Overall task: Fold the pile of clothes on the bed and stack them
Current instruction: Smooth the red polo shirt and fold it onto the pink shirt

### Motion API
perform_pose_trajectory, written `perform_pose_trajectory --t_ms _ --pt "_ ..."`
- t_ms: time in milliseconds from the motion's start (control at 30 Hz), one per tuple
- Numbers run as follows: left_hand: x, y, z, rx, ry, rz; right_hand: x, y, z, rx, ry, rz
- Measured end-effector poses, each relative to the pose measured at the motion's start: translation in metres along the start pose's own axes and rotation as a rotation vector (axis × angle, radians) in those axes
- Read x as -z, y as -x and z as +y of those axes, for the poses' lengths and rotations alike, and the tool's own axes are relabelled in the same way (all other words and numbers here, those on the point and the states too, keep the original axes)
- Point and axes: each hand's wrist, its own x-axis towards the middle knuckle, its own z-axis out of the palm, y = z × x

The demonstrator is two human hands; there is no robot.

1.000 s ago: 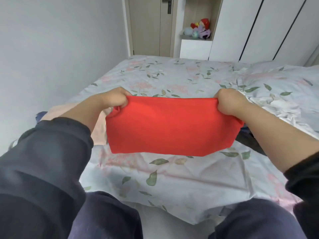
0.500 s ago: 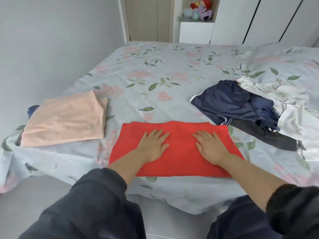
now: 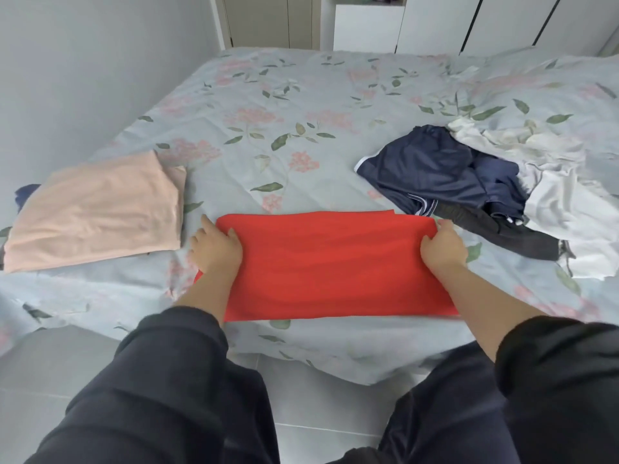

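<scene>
A red garment (image 3: pixel 335 262), folded into a flat rectangle, lies on the flowered bed (image 3: pixel 301 105) near its front edge. My left hand (image 3: pixel 216 247) grips the garment's left edge, thumb on top of the cloth. At the right edge, my right hand (image 3: pixel 442 247) holds it with curled fingers. A folded peach garment (image 3: pixel 97 209) lies to the left, on top of something navy (image 3: pixel 25 192). To the right is an unfolded heap: navy shorts (image 3: pixel 435 172), a dark grey piece (image 3: pixel 502 236) and white clothing (image 3: pixel 562 202).
The bed's front edge hangs over a grey tiled floor (image 3: pixel 318 413) by my legs. A grey wall (image 3: pixel 83 61) runs along the left. White wardrobes (image 3: pixel 469 21) and a door (image 3: pixel 268 18) stand beyond the bed's far end.
The red garment went from held up in the air to lying flat on the bed. My hands pressed its middle, then slid apart to its left and right edges.
</scene>
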Motion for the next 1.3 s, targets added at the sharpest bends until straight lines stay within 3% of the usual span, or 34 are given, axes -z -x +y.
perform_pose_trajectory --t_ms 100,233,367,467,567,633,700,767,900,1033,1100,1200,1300 --pt "0.015 -0.019 0.001 0.094 0.249 -0.034 0.004 -0.010 -0.016 0.028 -0.169 0.051" --pt "0.030 -0.027 -0.009 -0.022 0.305 0.082 0.007 -0.021 -0.024 0.198 -0.190 0.291" --pt "0.022 -0.017 -0.016 -0.094 0.086 0.057 0.001 -0.022 -0.017 0.134 0.006 0.135" --pt "0.019 -0.001 -0.002 -0.310 -0.106 0.127 -0.005 -0.010 -0.021 0.109 0.164 0.111" --pt "0.008 0.024 0.024 -0.730 -0.122 0.095 -0.009 0.012 -0.048 0.378 0.165 0.283" --pt "-0.008 0.045 0.033 -0.912 -0.227 -0.125 -0.019 0.033 -0.067 0.703 0.126 0.147" --pt "-0.024 0.056 0.027 -0.921 -0.375 -0.313 -0.037 0.057 -0.070 0.927 0.293 -0.190" --pt "-0.026 0.049 0.012 -0.845 -0.414 -0.328 -0.047 0.060 -0.054 0.895 0.441 -0.302" --pt "-0.012 0.028 -0.013 -0.718 -0.468 -0.287 -0.034 0.035 -0.024 0.561 0.467 -0.196" --pt "0.002 0.029 -0.016 -0.603 -0.504 -0.322 -0.024 0.031 -0.019 0.409 0.480 -0.271" --pt "0.008 0.042 -0.015 -0.714 -0.460 -0.358 -0.019 0.040 -0.024 0.443 0.470 -0.308" --pt "0.009 0.073 -0.020 -1.042 -0.414 -0.481 -0.012 0.073 -0.028 0.731 0.341 -0.376" --pt "0.006 0.083 -0.033 -1.183 -0.534 -0.431 -0.014 0.110 -0.028 0.943 0.375 -0.457"
